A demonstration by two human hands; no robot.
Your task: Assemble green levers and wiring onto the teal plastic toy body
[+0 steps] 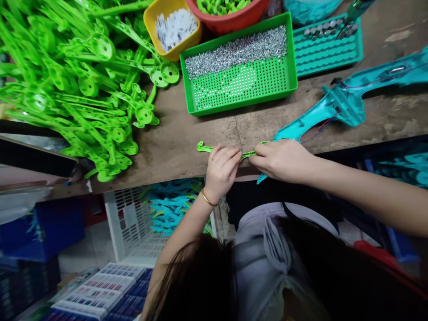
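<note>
Head view: a slender lime-green plastic piece (204, 147) is held by both hands at the front edge of a worn wooden worktop (167, 142). Its middle is gripped by the bent fingers of the left hand (223, 168), with the small rounded end left exposed, while the other end is pinched in the right hand (281, 160) and partly hidden. A turquoise plastic casing (349, 100) fitted with thin wires is overlapped by the right hand; whether it is touched cannot be told. Beyond the hands, small metal screws (237, 49) are banked along the far side of a green perforated tray (214, 89). White strips (175, 29) are held in a yellow tub (177, 54) behind it, beside a red bowl (230, 22). Many lime-green plastic parts (67, 80) are heaped to the left.
</note>
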